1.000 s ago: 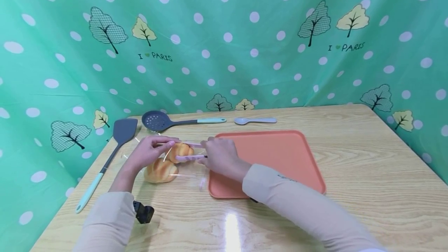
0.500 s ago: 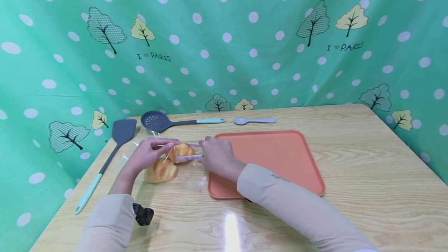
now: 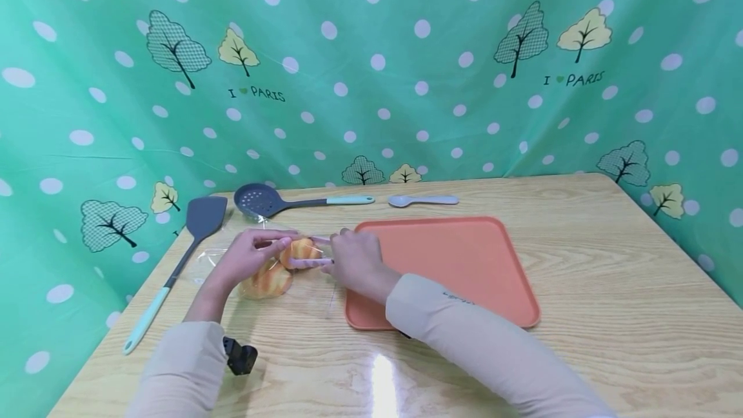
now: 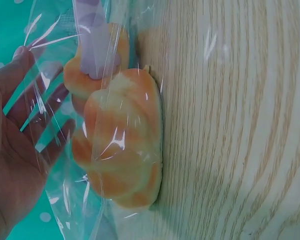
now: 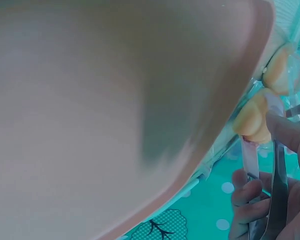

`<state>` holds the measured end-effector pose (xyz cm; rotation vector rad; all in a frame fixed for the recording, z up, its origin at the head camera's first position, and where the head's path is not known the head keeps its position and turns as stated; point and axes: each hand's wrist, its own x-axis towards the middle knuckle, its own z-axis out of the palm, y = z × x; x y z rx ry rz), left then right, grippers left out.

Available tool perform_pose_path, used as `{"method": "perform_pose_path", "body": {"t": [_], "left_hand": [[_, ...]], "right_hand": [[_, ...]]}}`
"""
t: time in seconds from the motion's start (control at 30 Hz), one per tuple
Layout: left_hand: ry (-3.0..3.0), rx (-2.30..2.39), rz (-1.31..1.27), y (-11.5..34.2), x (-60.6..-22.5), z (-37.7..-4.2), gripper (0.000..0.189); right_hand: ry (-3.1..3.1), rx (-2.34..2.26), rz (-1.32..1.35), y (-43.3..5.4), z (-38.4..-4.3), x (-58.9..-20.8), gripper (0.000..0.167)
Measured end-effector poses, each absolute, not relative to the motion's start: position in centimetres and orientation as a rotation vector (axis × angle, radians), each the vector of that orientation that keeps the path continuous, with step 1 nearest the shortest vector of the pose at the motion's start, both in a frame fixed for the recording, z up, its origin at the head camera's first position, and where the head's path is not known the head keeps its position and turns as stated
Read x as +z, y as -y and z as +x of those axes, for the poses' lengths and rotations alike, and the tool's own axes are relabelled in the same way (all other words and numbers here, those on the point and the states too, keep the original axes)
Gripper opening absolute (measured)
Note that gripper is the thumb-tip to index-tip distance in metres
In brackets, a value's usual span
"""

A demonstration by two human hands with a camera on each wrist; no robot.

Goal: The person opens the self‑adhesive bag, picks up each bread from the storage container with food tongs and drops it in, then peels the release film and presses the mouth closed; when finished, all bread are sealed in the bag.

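My right hand (image 3: 356,260) grips a pair of tongs (image 5: 277,195) with metal arms and lilac tips. Between those tips sits a golden bread roll (image 3: 298,251), inside a clear plastic bag (image 4: 65,195). A second bread roll (image 4: 125,140) lies in the bag, nearer to me and touching the first or close to it. My left hand (image 3: 255,253) is at the bag's upper side, holding the film between thumb and fingers; several of its fingers (image 4: 52,100) show through the plastic in the left wrist view. Glare partly hides the bag's edges.
A coral tray (image 3: 441,263) lies just right of the bag, under my right forearm. A dark turner (image 3: 200,221) with a mint handle lies on the left. Behind are a slotted skimmer (image 3: 259,200) and a lilac spoon (image 3: 424,200), before a green dotted curtain (image 3: 406,115).
My right hand and the tongs have shifted a little left, and the roll between the tips has moved slightly left too. The left hand stays nearly in place while the bag's film has crumpled differently.
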<state>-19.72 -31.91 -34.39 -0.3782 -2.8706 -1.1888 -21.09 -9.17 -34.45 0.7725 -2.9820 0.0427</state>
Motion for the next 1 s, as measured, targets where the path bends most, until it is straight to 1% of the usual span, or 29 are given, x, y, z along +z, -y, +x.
{"method": "perform_pose_path", "body": {"t": [0.2, 0.4, 0.6, 1.0], "left_hand": [[2.874, -1.165, -0.322, 31.9, -34.3, -19.7, 0.031], [2.877, -1.18, -0.294, 32.1, -34.4, -19.5, 0.033], [2.862, -1.192, -0.31, 32.2, -34.5, -19.4, 0.034], [2.86, -1.127, -0.277, 32.6, -34.7, -19.5, 0.034]], "right_hand": [[2.948, 0.067, 0.836, 8.4, -20.9, -34.4, 0.051], [2.908, 0.141, 0.887, 7.2, -20.8, -34.2, 0.053], [2.863, 0.192, 0.944, 5.8, -20.6, -33.7, 0.062], [2.846, 0.388, 0.976, 1.2, -20.5, -32.2, 0.06]]}}
